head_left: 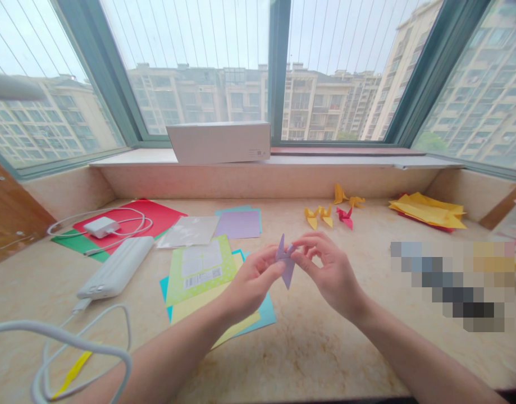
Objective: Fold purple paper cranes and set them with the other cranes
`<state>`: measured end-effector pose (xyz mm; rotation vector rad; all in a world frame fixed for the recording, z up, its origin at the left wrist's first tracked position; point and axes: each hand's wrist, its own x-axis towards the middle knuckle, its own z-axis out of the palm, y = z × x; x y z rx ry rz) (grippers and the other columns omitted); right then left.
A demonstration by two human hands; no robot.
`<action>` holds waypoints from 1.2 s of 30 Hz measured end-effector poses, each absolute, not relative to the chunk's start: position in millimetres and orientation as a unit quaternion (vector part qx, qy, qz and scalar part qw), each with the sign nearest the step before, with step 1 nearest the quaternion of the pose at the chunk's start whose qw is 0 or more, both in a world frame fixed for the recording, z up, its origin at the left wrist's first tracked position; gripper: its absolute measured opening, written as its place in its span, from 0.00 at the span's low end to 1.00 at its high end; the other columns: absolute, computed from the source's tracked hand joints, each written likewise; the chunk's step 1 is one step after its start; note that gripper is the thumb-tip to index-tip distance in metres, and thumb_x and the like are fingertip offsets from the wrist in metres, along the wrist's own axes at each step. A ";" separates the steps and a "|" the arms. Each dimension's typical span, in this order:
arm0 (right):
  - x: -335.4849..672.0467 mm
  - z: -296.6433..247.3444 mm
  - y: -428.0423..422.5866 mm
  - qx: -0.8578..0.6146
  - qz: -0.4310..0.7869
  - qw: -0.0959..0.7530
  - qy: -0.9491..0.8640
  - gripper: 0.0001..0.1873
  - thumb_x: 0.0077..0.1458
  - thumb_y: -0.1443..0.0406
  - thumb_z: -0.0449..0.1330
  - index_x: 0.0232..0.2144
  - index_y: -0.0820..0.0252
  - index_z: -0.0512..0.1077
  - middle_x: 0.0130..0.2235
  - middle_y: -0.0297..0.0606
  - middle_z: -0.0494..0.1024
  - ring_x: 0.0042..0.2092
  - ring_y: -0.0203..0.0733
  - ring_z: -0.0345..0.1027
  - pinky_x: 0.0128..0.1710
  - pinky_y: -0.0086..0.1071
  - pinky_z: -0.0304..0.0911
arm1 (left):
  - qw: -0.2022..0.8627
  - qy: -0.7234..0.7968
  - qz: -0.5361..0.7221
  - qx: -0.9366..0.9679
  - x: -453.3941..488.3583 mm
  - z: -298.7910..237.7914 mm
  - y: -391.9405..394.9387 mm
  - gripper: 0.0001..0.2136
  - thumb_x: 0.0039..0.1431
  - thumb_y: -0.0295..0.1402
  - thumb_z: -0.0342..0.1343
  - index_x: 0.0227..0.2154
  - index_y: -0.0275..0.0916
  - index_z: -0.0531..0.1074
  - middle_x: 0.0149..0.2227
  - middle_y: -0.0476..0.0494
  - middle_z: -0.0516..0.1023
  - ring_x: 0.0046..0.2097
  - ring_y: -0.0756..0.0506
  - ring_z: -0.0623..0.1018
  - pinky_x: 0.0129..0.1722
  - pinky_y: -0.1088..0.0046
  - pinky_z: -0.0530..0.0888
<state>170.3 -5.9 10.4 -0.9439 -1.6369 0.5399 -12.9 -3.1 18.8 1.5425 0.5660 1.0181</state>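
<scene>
Our left hand [258, 275] and right hand [331, 266] are close together, both pinching the purple folded paper [287, 273]. To do this folding well, we judge that the left thumb should press the body flat and steady, while the right fingertips work the small flap gently, crease by crease, because thin paper can tear. The piece lies between our hands, raised over the tabletop [308, 359], with one sharp point upward and another downward. Beyond it, to the right, stand four yellow paper cranes [325, 216] and one red paper crane [346, 219]. Left of our hands, the green paper packet [224, 275] rests on coloured sheets [266, 314].
</scene>
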 end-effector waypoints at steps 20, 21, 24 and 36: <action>169.4 12.3 -12.0 -0.387 0.180 0.543 -0.723 0.04 0.60 0.64 0.63 0.38 0.55 0.76 0.34 0.36 0.75 0.33 0.40 0.67 0.35 0.36 0.66 | 0.600 0.301 0.468 0.574 -8.4 17.9 -3.1 0.23 0.65 0.43 0.55 0.57 0.37 0.64 0.28 0.51 0.71 0.26 0.52 0.68 0.28 0.74 0.66; 169.3 13.2 -12.5 -0.384 0.174 0.546 -0.724 0.03 0.60 0.65 0.62 0.37 0.55 0.76 0.34 0.36 0.75 0.33 0.39 0.67 0.35 0.36 0.66 | 0.596 0.301 0.462 0.583 -8.2 17.2 -3.6 0.22 0.65 0.44 0.54 0.57 0.37 0.65 0.28 0.51 0.69 0.26 0.52 0.68 0.27 0.74 0.65; 168.3 15.4 -14.2 -0.369 0.159 0.551 -0.732 0.02 0.60 0.67 0.61 0.36 0.55 0.75 0.36 0.37 0.75 0.33 0.39 0.67 0.36 0.36 0.65 | 0.579 0.312 0.434 0.615 -8.6 17.0 -4.9 0.22 0.66 0.45 0.51 0.56 0.36 0.68 0.26 0.51 0.66 0.26 0.51 0.65 0.27 0.73 0.62; 167.6 8.5 -15.3 -0.407 0.276 0.551 -0.675 0.04 0.58 0.65 0.61 0.33 0.58 0.75 0.33 0.38 0.79 0.35 0.42 0.70 0.37 0.36 0.66 | 0.583 0.332 0.372 0.641 -11.6 23.9 -10.3 0.25 0.68 0.44 0.47 0.60 0.33 0.67 0.26 0.52 0.62 0.26 0.52 0.61 0.26 0.74 0.58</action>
